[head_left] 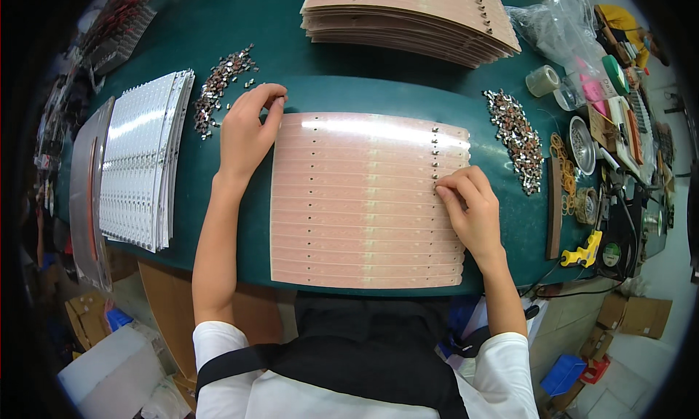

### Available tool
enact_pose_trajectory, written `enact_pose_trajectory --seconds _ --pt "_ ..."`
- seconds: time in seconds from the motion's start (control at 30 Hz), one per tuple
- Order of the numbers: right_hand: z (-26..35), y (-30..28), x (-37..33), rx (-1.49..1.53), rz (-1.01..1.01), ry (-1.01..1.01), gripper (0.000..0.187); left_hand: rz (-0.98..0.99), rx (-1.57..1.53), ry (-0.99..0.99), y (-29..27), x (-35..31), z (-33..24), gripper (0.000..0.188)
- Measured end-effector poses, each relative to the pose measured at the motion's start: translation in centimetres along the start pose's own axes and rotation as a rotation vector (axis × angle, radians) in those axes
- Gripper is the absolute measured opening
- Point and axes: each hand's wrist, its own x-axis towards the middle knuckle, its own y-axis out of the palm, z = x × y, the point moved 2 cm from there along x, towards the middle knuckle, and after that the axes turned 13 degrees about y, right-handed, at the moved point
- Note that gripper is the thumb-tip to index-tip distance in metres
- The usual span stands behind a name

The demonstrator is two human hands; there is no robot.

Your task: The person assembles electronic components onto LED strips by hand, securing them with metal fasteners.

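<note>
A pinkish sheet (pixel 349 200), marked across into narrow strips, lies flat before me on the green table. Small dark holes run down its left and right sides, and small shiny metal pieces (pixel 435 152) sit along the upper part of the right-hand row. At that row my right hand (pixel 475 204) has thumb and forefinger pinched together, just below the lowest of these pieces; what is between the tips is too small to make out. By the sheet's upper left corner, my left hand (pixel 250 131) is curled with thumb and forefinger together, their grip hidden.
Loose metal pieces lie in a left pile (pixel 218 84) and a right pile (pixel 515 139). Stacked pink sheets (pixel 408 18) stand at the back, white perforated sheets (pixel 142 160) at left. A dark bar (pixel 555 208), metal bowl (pixel 581 146) and yellow glue gun (pixel 582 251) are at right.
</note>
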Motion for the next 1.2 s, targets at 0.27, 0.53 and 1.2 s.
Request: enact_pose_trajectory --seconds 0.27,0.53,1.2 --pt "0.7 -0.2 0.2 -0.154 -0.037 -0.177 0.009 -0.003 -0.001 0.000 -0.2 0.3 -0.2 0.012" --pt "-1.3 -3.6 2.1 -0.071 -0.063 0.067 0.008 0.050 0.009 -0.034 -0.3 -0.2 0.3 0.014" --pt "-9.2 -5.3 7.2 -0.394 -0.253 0.046 0.012 -0.001 -0.018 -0.007 -0.1 0.1 -0.1 0.012"
